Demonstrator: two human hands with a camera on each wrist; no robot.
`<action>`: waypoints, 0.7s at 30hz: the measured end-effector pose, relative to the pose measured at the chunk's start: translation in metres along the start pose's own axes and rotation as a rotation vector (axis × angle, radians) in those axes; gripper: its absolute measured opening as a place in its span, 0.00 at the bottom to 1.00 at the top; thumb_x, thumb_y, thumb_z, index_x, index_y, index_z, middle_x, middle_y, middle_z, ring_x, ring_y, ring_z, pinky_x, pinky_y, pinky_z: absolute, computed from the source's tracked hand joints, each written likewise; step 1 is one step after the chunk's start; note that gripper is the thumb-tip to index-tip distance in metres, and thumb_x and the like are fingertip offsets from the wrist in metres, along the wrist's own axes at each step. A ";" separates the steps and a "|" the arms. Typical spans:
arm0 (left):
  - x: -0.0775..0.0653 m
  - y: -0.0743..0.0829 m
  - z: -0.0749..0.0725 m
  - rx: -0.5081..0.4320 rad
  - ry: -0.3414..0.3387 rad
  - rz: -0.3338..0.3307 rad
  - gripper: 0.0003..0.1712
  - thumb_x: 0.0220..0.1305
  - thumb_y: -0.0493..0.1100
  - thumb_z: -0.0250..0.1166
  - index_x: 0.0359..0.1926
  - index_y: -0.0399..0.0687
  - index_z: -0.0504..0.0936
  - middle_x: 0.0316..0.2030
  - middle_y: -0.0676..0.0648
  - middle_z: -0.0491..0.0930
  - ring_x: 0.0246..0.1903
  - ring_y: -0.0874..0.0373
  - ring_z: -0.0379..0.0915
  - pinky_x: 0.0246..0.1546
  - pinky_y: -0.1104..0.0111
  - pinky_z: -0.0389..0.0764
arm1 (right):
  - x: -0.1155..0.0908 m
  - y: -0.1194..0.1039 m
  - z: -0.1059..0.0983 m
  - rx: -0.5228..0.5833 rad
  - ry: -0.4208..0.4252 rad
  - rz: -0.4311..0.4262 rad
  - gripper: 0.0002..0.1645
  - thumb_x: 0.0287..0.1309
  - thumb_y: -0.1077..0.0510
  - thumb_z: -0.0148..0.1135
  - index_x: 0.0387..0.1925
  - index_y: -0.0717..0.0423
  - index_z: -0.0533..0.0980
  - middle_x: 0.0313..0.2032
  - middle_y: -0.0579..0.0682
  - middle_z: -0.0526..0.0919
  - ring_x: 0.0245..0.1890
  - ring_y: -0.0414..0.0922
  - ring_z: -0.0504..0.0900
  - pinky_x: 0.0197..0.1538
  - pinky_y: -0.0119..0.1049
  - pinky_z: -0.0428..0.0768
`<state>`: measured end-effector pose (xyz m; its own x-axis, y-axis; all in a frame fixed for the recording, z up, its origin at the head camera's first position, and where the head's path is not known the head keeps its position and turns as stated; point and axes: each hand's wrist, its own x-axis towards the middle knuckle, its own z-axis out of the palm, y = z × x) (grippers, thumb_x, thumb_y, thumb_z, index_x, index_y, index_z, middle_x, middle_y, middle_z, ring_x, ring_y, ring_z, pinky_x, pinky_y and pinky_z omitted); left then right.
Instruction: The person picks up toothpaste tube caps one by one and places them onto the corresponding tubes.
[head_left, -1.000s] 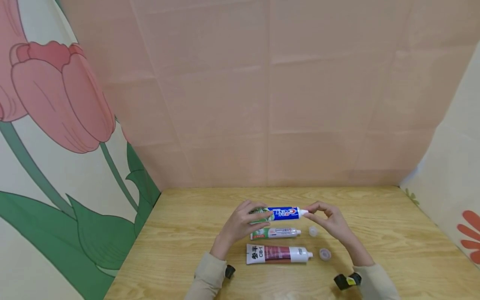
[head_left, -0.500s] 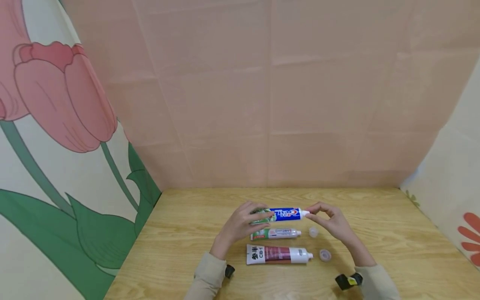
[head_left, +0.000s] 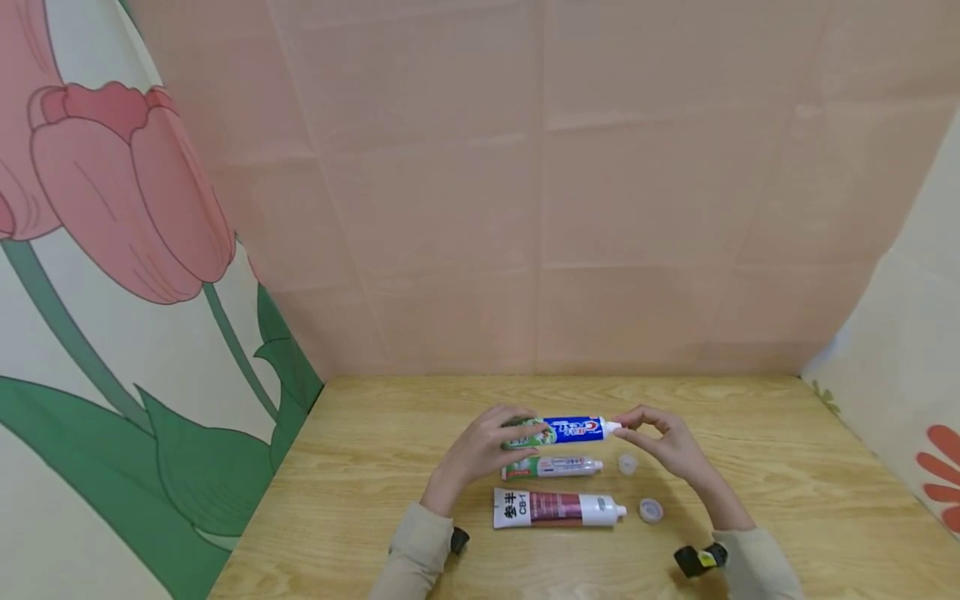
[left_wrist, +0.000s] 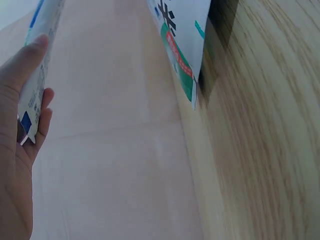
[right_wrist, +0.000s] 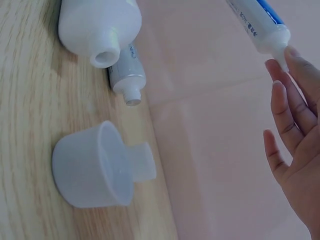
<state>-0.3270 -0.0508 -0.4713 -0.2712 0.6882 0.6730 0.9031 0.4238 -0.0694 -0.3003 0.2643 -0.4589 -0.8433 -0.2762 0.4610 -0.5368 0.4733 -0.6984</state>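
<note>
In the head view my left hand (head_left: 480, 446) grips a blue and green toothpaste tube (head_left: 573, 429) by its left part, holding it level above the table. My right hand (head_left: 671, 446) pinches the white tapered tip (head_left: 612, 427) at the tube's right end between thumb and forefinger. The right wrist view shows that tip (right_wrist: 279, 56) close up, with the other fingers loosely bent below. From the left wrist view, the thumb lies along one side of the tube (left_wrist: 37, 85) and fingertips show on the other side.
On the wooden table (head_left: 360, 500) lie a green and white toothpaste tube (head_left: 566, 467) and a larger white and maroon one (head_left: 555, 510), both with uncapped nozzles pointing right. Beside the nozzles stand a small translucent cap (head_left: 627, 464) and a larger one (head_left: 651, 510). Pink cloth (head_left: 450, 250) hangs behind.
The held tube and my right hand have shifted very slightly to the right. Both grips stay the same, and the tubes and caps on the table keep their places.
</note>
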 end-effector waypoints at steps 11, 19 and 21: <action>-0.004 -0.005 0.007 -0.028 -0.019 -0.020 0.25 0.51 0.50 0.70 0.53 0.56 0.78 0.53 0.51 0.76 0.53 0.62 0.70 0.60 0.74 0.67 | -0.002 0.028 0.003 -0.037 -0.019 -0.017 0.10 0.55 0.59 0.64 0.40 0.46 0.80 0.37 0.40 0.83 0.36 0.35 0.77 0.41 0.33 0.73; -0.005 -0.011 0.009 -0.049 -0.038 0.006 0.25 0.52 0.50 0.69 0.53 0.55 0.78 0.52 0.49 0.77 0.53 0.61 0.71 0.59 0.73 0.68 | 0.003 0.035 0.002 -0.031 -0.035 -0.176 0.14 0.53 0.68 0.63 0.40 0.50 0.80 0.34 0.43 0.84 0.33 0.35 0.77 0.36 0.28 0.74; -0.004 -0.015 0.011 -0.059 -0.046 0.009 0.25 0.53 0.51 0.68 0.54 0.54 0.78 0.52 0.49 0.77 0.53 0.61 0.71 0.59 0.73 0.68 | 0.005 0.034 0.001 -0.027 -0.036 -0.189 0.15 0.51 0.70 0.63 0.40 0.52 0.80 0.34 0.43 0.84 0.33 0.36 0.76 0.36 0.28 0.74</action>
<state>-0.3428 -0.0531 -0.4808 -0.2767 0.7190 0.6375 0.9234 0.3827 -0.0308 -0.3232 0.2780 -0.4813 -0.7278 -0.3920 0.5626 -0.6856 0.4318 -0.5860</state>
